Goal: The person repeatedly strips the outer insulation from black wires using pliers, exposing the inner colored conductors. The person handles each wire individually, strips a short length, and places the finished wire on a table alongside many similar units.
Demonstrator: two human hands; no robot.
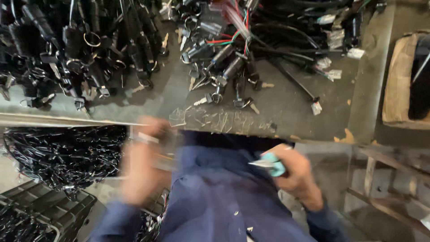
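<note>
The right hand (298, 172) sits below the near edge of the desk (286, 112), over the lap of the dark blue work clothes (210, 188), its fingers wrapped around the light blue-green handles of a small pair of pliers (271, 164) whose metal tip points toward the left hand. The left hand (141, 166) is heavily blurred, also just below the near edge; something pale and thin shows at its top, but whether its fingers are pinching it or spread cannot be told. The two hands are apart, with the blue cloth between them. On the desk, toward the far left corner, lies a thick pile of black cable assemblies with metal rings and keys (80, 49). Near the middle of the far edge is a second heap of black switch parts with red, green and white wires (228, 49), some loose keys spilling toward the near edge. Small white tags (329, 74) lie among black cables toward the far right. Clear sticky tape scraps (215, 121) cling along the near edge, just above the hands. Beyond the right edge stands a cardboard box (398, 85). Below the left end of the desk, a bundle of glossy black wires (62, 157) rests above a black plastic crate (45, 210), close beside the left hand.
</note>
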